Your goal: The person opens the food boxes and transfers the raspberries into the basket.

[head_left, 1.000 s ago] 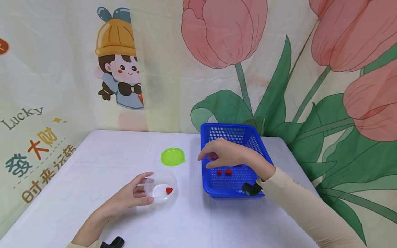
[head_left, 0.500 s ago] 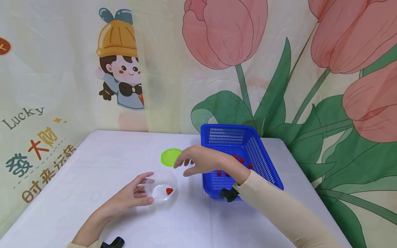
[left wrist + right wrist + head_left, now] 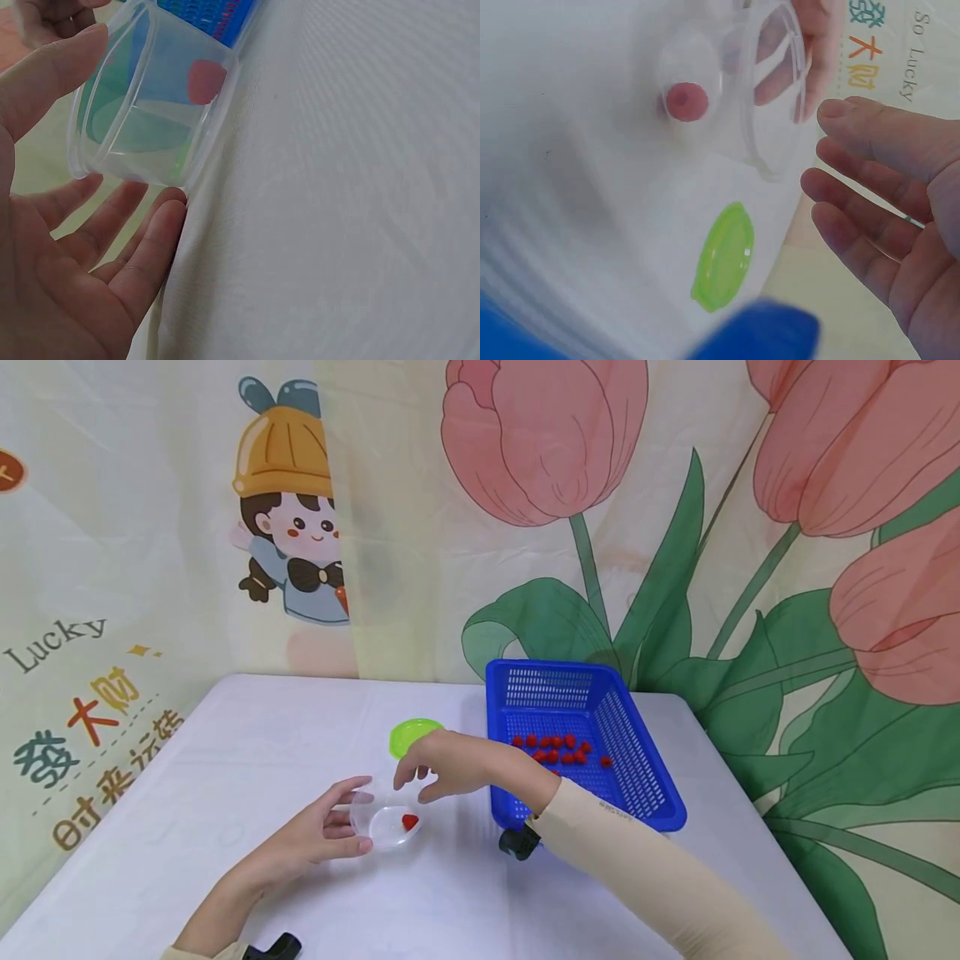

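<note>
A clear plastic cup [image 3: 386,827] stands upright on the white table with one red raspberry [image 3: 686,102] at its bottom. My left hand [image 3: 311,835] holds the cup from the left, thumb on the near side and fingers on the far side. Above the cup's right rim hovers my right hand [image 3: 450,764], palm down, its fingers loosely bent. Nothing shows between its thumb and fingers in the right wrist view. A blue basket [image 3: 652,777] to the right contains several more raspberries [image 3: 570,742], partly covered by the right forearm.
A bright green lid [image 3: 408,737] lies flat behind the cup, partly covered by the right hand. The white tablecloth [image 3: 420,910] spreads in front of cup and basket. A printed curtain [image 3: 405,527] hangs along the table's back edge.
My right hand has moved left and down, from over the basket to the cup's rim, uncovering the raspberries in the basket. The left hand and cup have stayed put.
</note>
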A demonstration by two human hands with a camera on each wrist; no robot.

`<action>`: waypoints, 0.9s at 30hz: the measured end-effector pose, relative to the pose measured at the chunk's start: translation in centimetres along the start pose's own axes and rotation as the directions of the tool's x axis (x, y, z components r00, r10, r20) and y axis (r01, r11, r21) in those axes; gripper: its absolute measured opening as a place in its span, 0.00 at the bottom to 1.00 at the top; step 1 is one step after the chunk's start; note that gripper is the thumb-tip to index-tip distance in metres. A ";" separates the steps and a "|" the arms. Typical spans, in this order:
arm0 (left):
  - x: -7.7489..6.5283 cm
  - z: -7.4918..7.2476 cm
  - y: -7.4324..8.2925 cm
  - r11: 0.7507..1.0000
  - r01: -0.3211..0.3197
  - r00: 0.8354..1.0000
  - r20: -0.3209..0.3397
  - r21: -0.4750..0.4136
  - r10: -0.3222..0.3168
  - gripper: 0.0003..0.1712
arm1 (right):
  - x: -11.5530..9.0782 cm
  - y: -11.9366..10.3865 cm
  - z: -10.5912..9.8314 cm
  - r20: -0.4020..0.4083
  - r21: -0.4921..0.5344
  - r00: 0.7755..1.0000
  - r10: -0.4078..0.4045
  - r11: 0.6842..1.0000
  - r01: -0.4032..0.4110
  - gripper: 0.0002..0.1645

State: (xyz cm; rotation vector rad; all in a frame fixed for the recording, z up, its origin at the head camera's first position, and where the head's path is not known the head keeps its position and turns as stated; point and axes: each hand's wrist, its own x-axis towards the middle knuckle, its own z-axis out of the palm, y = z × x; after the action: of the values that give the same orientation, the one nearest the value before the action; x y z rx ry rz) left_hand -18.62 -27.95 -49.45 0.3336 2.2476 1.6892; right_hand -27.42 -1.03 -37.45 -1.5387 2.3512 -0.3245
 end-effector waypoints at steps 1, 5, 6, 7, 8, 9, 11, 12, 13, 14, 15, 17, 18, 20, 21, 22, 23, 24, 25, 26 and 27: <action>0.0 0.0 0.0 1.000 -0.010 1.000 0.003 0.001 0.010 0.55 | 0.2 0.0 0.1 0.011 -0.013 1.000 0.000 1.000 0.000 0.20; -0.1 0.0 0.0 1.000 -0.015 1.000 0.007 -0.004 0.015 0.55 | 1.2 -0.2 0.6 0.042 -0.037 0.999 -0.010 0.999 0.011 0.19; -0.1 -0.1 0.0 1.000 -0.015 1.000 0.007 -0.002 0.015 0.55 | 1.4 -0.2 0.7 0.049 -0.041 0.999 -0.007 0.999 0.009 0.19; -0.1 -0.1 0.0 1.000 -0.014 1.000 0.009 0.001 0.014 0.55 | 1.6 -0.2 0.9 0.056 -0.044 0.998 -0.005 0.999 0.008 0.19; -0.1 -0.1 0.0 1.000 -0.012 1.000 0.008 0.002 0.012 0.55 | 1.8 -0.3 1.0 0.063 -0.042 0.998 -0.005 0.999 0.008 0.19; -0.1 -0.1 0.0 1.000 -0.010 1.000 0.008 0.004 0.010 0.55 | 1.9 -0.3 1.2 0.069 -0.043 0.998 0.000 0.999 0.003 0.19; -0.1 -0.1 0.0 1.000 -0.009 1.000 0.007 0.012 0.009 0.55 | 2.2 -0.4 1.5 0.081 -0.039 0.997 0.012 0.999 -0.009 0.19; -0.1 -0.1 0.1 1.000 0.000 1.000 0.003 0.012 0.000 0.55 | 2.4 -0.4 1.7 0.086 -0.038 0.996 0.017 0.999 -0.014 0.19; -0.1 -0.1 0.1 1.000 0.004 1.000 0.002 0.015 -0.004 0.55 | 2.5 -0.4 1.8 0.090 -0.040 0.996 0.020 0.999 -0.016 0.19; -0.2 -0.1 0.1 1.000 0.008 1.000 -0.001 0.016 -0.008 0.55 | 2.7 -0.4 1.9 0.094 -0.042 0.995 0.024 0.999 -0.020 0.19; -0.2 -0.1 0.1 1.000 0.010 1.000 -0.002 0.019 -0.010 0.55 | 2.8 -0.5 2.0 0.098 -0.048 0.995 0.031 0.999 -0.026 0.20; -0.2 -0.1 0.1 1.000 0.011 1.000 -0.005 0.016 -0.011 0.54 | 3.1 -0.6 2.1 0.105 -0.061 0.994 0.041 0.998 -0.034 0.20; -0.2 -0.1 0.1 1.000 0.010 1.000 -0.006 0.015 -0.010 0.55 | 3.2 -0.7 2.2 0.111 -0.066 0.993 0.045 0.997 -0.038 0.20; -0.2 -0.1 0.1 1.000 -0.003 1.000 -0.001 0.016 0.003 0.54 | 3.4 -0.8 2.2 0.124 -0.089 0.991 0.057 0.995 -0.046 0.20; -0.2 -0.1 0.1 1.000 -0.006 1.000 0.001 0.017 0.006 0.54 | 3.5 -0.9 2.2 0.132 -0.103 0.989 0.062 0.993 -0.049 0.20; -0.2 -0.1 0.1 1.000 -0.009 1.000 0.002 0.018 0.009 0.54 | 3.6 -0.9 2.2 0.139 -0.117 0.988 0.068 0.992 -0.051 0.20; -0.2 -0.1 0.1 1.000 -0.012 1.000 0.003 0.020 0.012 0.54 | 3.8 -1.0 2.2 0.147 -0.133 0.987 0.072 0.990 -0.052 0.20; -0.2 -0.1 0.1 1.000 -0.014 1.000 0.005 0.022 0.014 0.54 | 3.9 -1.0 2.3 0.156 -0.155 0.985 0.075 0.987 -0.051 0.20; -0.2 -0.1 0.1 1.000 -0.014 1.000 0.006 0.024 0.014 0.54 | 4.0 -1.0 2.3 0.162 -0.172 0.984 0.079 0.984 -0.051 0.20; -0.2 -0.1 0.1 1.000 -0.012 1.000 0.004 0.027 0.012 0.54 | 4.1 -1.1 2.4 0.167 -0.186 0.982 0.084 0.981 -0.052 0.20; -0.2 -0.1 0.2 1.000 -0.010 1.000 0.003 0.028 0.010 0.54 | 4.2 -1.1 2.4 0.173 -0.197 0.981 0.089 0.979 -0.054 0.20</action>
State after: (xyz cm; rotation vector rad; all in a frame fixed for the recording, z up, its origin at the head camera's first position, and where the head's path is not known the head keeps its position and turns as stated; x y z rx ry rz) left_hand -18.50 -28.09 -49.25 0.3543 2.2732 1.6616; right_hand -27.15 -5.42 -39.86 -1.4909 2.3421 0.0590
